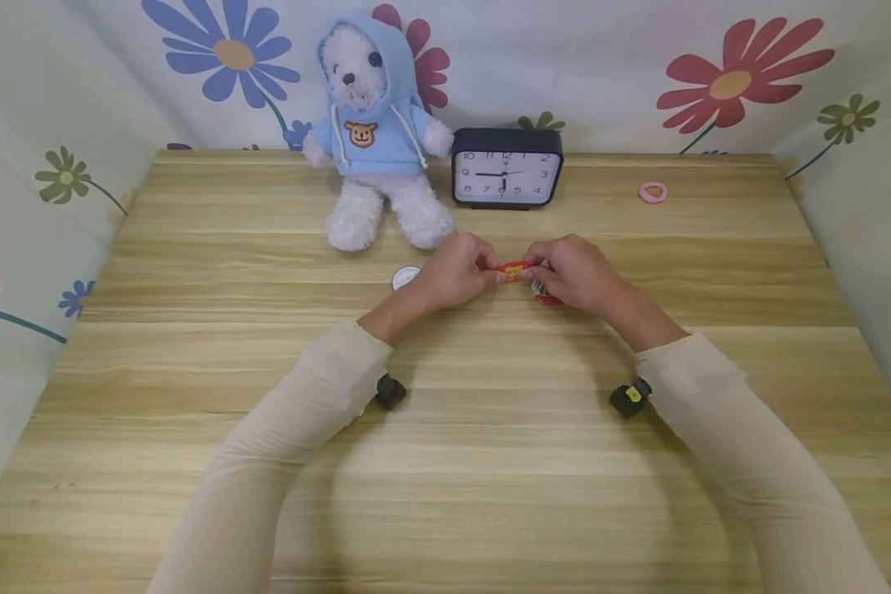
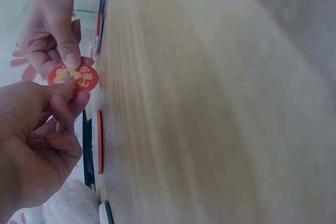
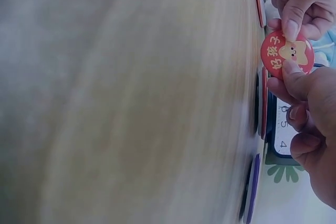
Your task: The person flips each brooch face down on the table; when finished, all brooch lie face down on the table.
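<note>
"What can't you make out from your end?"

"Part of the red badge [image 3: 289, 51], for a start. I see the left hand [image 1: 460, 268] pinching one side of it and the right hand [image 1: 579, 276] pinching the other, so two thumbs cover bits of its yellow face, and its back is turned from me. Some yellow characters show beside that face."

"So neither hand is free?"

"Neither. Both grasp that badge between thumb and finger. I have it between them, on the near side of the clock [image 1: 506, 177]."

"What else is covered?"

"In my head view, the left arm cuts off part of a white disc [image 1: 403, 276] on the table [image 1: 490, 462], and the right hand hides much of a patterned disc [image 1: 547, 295]. My right wrist camera gives me a purple-edged disc [image 3: 252, 187] too, but side-on, so I can't read its top. Another at that view's upper edge is cropped."

"Give me your count."

"One badge in hand, one clock, one plush toy [image 1: 374, 140] in a blue hoodie, one pink ring [image 1: 653, 200] toward the far right. Two hands, two pale sleeves [image 1: 319, 388], both running out of the bottom of my head view. Discs on the table: two from above, more from the side. I can't settle the total, since they show only as thin edges there."
</note>
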Demonstrator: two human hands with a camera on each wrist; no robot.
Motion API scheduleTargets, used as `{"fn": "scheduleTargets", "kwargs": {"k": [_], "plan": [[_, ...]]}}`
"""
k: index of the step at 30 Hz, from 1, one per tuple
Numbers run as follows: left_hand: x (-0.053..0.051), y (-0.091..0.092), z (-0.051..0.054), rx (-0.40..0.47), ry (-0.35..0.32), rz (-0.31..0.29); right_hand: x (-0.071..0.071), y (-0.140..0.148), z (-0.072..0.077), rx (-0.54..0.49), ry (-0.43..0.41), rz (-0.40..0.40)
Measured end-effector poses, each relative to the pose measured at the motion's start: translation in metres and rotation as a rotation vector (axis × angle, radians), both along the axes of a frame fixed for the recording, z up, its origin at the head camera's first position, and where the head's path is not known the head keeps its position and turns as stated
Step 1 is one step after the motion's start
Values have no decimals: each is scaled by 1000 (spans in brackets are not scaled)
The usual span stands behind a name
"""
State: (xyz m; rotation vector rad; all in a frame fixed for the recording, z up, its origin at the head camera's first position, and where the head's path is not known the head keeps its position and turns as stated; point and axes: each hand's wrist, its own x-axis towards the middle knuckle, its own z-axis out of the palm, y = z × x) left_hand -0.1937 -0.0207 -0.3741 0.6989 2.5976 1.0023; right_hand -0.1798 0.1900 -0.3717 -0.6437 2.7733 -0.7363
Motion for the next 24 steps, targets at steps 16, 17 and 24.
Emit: {"fn": "scheduleTargets", "kwargs": {"k": [16, 17, 24], "plan": [[0, -3, 0, 124, -126, 79, 0, 2, -3, -17, 34, 20], [0, -3, 1, 130, -133, 80, 0, 1, -3, -23, 29, 23], [-4, -7, 2, 106, -167, 52, 0, 0, -6, -61, -5, 56]]}}
